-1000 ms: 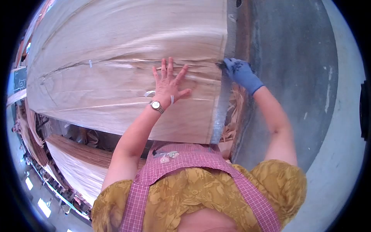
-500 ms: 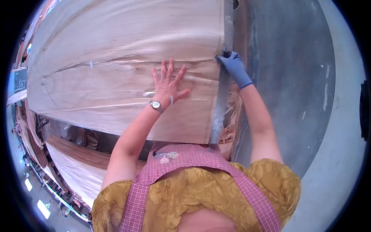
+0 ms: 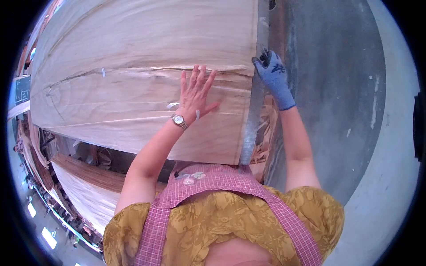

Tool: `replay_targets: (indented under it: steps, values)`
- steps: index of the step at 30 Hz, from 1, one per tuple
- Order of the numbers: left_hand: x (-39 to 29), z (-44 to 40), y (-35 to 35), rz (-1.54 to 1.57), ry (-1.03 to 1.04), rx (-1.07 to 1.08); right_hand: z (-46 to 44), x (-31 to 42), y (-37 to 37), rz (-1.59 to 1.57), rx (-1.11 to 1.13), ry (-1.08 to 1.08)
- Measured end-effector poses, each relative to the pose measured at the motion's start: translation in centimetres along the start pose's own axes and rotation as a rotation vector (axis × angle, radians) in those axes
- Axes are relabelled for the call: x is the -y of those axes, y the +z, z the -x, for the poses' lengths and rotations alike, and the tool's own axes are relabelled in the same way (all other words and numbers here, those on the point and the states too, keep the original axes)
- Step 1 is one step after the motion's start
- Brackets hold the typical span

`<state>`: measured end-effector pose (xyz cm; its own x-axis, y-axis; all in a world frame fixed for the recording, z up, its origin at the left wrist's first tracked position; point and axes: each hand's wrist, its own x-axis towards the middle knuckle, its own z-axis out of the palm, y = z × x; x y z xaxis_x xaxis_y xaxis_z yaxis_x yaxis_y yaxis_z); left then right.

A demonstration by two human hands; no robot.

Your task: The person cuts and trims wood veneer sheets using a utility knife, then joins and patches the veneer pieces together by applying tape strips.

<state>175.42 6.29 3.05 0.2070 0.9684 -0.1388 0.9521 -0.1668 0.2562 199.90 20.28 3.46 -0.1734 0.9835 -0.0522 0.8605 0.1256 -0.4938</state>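
Observation:
A wide, pale wood veneer sheet (image 3: 146, 97) lies before me, wrinkled, with a long split running across it. My left hand (image 3: 195, 94), bare and wearing a wristwatch (image 3: 178, 119), rests on the sheet just below the split, fingers spread. A small white strip sticks to the skin near that wrist. My right hand (image 3: 274, 73), in a blue glove with dark fingertips, is at the sheet's right edge, over the metal strip (image 3: 250, 133). Its fingers are curled in; whatever they hold is dark and cannot be made out.
Small white tape pieces (image 3: 104, 72) sit on the sheet. Veneer scraps (image 3: 265, 133) lie in a gap beside the metal edge. A grey surface (image 3: 333, 97) extends on the right. Another veneer stack (image 3: 88, 181) stands at lower left.
My right hand has shifted slightly right, off the sheet's edge, and turned so more of the glove's back shows. My left hand stays on the sheet, its fingers a little closer together.

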Motion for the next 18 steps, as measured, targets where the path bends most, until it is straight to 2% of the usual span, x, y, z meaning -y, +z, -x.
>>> replay_targets:
  steps: [1, 4, 7, 8, 10, 11, 14, 18]
  values:
    - [0.0, -0.1, -0.2, 0.004, 0.021, -0.007, 0.2, 1.1, -0.1, -0.082, 0.028, 0.008]
    - [0.3, -0.2, 0.5, 0.016, 0.037, 0.022, 0.7, 2.2, 1.7, 0.069, 0.136, -0.085]
    - [0.7, -0.3, 0.7, 0.078, 0.035, -0.061, 0.8, 0.5, 3.2, 0.051, 0.182, -0.046]
    - [1.0, -0.6, 1.0, 0.078, -0.03, -0.105, 0.7, -0.3, 3.2, 0.001, 0.175, -0.071]
    - [1.6, -1.0, 1.4, 0.086, -0.154, -0.177, 0.7, 0.1, 2.1, 0.019, 0.055, -0.343]
    - [1.8, -1.2, 1.8, 0.124, -0.145, -0.215, 0.3, 0.3, 1.5, 0.03, -0.009, -0.486]
    - [2.1, -1.0, 1.6, 0.199, -0.148, -0.329, 0.0, 4.0, 1.5, 0.156, 0.265, -0.533]
    - [3.3, -1.1, 0.9, 0.215, -0.256, -0.468, -0.7, 7.5, 5.6, 0.286, 0.285, -0.693]
